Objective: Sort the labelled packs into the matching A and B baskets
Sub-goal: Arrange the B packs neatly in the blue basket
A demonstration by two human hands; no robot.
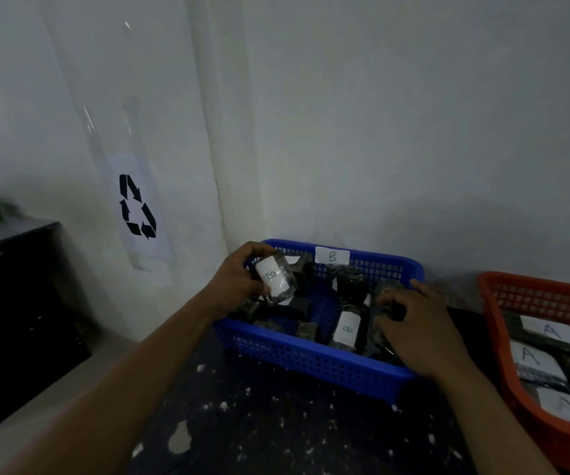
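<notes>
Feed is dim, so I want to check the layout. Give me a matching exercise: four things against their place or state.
Things:
1 blue basket
2 orange basket
3 left hand
4 recycling sign

States:
a on the wall
b holds A packs
c grips B pack
d B tag on far rim

Pairs: 1-d, 2-b, 3-c, 4-a

Dim white wall (pixel 379 114), recycling sign (pixel 138 206)
</notes>
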